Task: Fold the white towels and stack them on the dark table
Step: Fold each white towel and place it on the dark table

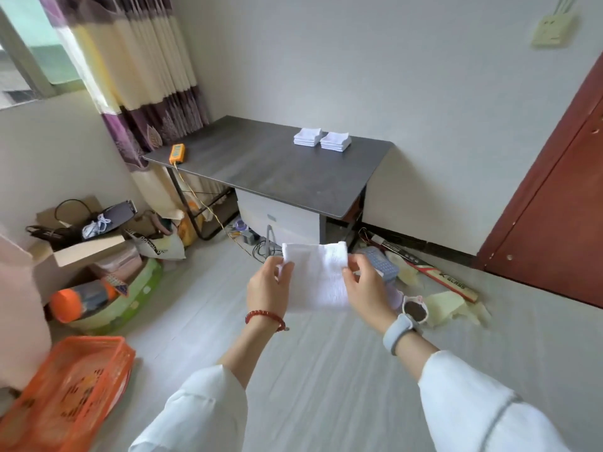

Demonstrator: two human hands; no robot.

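A white towel [321,275] hangs in the air in front of me, well short of the table. My left hand [269,287] pinches its upper left corner and my right hand [365,283] pinches its upper right edge. The towel droops flat between them. The dark table [261,164] stands against the far wall. Two stacks of folded white towels sit side by side near its back edge, the left stack [307,137] and the right stack [336,141].
An orange device [177,153] with a yellow cord lies at the table's left corner. Boxes, bags and a green tub [130,301] crowd the left floor. An orange basket [65,393] sits at lower left. Clutter lies on the floor right of the table. A brown door [554,207] stands at right.
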